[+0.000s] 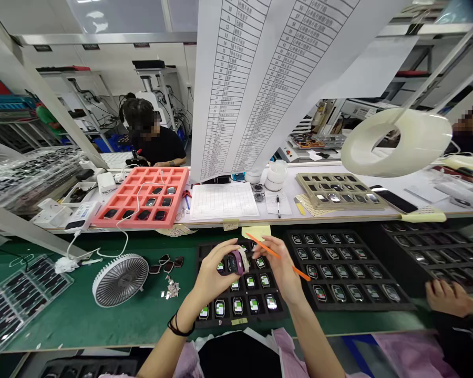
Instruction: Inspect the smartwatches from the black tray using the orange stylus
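Observation:
My left hand (pixel 215 273) is closed around a small rounded purple and white piece (pixel 240 261), which looks like a smartwatch body; my fingers cover part of it. Between the fingers of my right hand (pixel 283 270) lies a long thin orange stick (pixel 299 272), slanting from upper left to lower right. Its exact kind I cannot make out. The fingertips of my right hand are close to the purple piece, and whether they touch it is unclear. Under both hands sits a black foam tray (pixel 260 315) with several smartwatches (pixel 237 305), many with lit green-and-white screens.
More black trays of watches (pixel 341 270) stand to the right, near another person's hand (pixel 449 298). To the left are a small fan (pixel 120 281), loose dark watch pieces (pixel 168 262) and a clear tray (pixel 27 294). The shelf holds a pink tray (pixel 142 176); a tape roll (pixel 398 142) hangs above.

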A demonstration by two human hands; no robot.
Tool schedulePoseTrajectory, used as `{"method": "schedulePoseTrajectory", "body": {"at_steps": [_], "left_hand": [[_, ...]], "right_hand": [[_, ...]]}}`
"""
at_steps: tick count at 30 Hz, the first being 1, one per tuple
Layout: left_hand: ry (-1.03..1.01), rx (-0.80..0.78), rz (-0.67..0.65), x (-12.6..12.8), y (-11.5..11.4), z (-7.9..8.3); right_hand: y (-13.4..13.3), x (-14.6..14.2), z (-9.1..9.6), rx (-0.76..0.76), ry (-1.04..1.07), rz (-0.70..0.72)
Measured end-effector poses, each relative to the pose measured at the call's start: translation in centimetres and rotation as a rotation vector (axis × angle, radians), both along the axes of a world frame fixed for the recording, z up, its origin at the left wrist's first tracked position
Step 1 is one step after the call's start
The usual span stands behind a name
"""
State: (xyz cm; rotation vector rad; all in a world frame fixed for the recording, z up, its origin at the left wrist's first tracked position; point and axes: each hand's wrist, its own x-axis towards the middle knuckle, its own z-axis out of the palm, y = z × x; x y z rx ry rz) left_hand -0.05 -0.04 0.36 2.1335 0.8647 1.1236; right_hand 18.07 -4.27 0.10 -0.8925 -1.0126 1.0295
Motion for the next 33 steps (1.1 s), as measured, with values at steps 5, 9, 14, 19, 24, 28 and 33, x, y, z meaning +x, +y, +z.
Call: {"method": "schedulePoseTrajectory", "body": {"at_steps": [5,9,14,19,24,28,33], "left_hand": [[-0.013,-0.130,0.029,0.0,-0.2,-0.4],[-0.015,-0.127,0.030,0.2,-0.3,-0.3],[0.000,-0.103,0.013,0.3,-0.5,-0.3],[-0.003,-0.078,0.008,0.5,-0.7,-0.3],[-0.019,-0.089,0.017,0.6,-0.7,-0.3],[-0.019,-0.094,0.016,0.6,-0.8,-0.4],[-0.024,-0.093,0.015,0.5,-0.8,-0.4]], "right_hand": [[-1.5,0.2,0.3,0.260,-0.052,-0.118],[-1.8,-0.4,0.3,0.256,-0.080,-0.172],[-1.6,-0.6,0.5,0.235,-0.139,-0.184],[-1.9,-0.6,0.5,0.255,-0.094,-0.233],[-1.9,-0.5,0.5,0.277,-0.069,-0.245],[-1.8,-0.5,0.5,0.252,-0.081,-0.260],[-1.8,-0.5,0.5,0.243,-0.099,-0.265]]}}
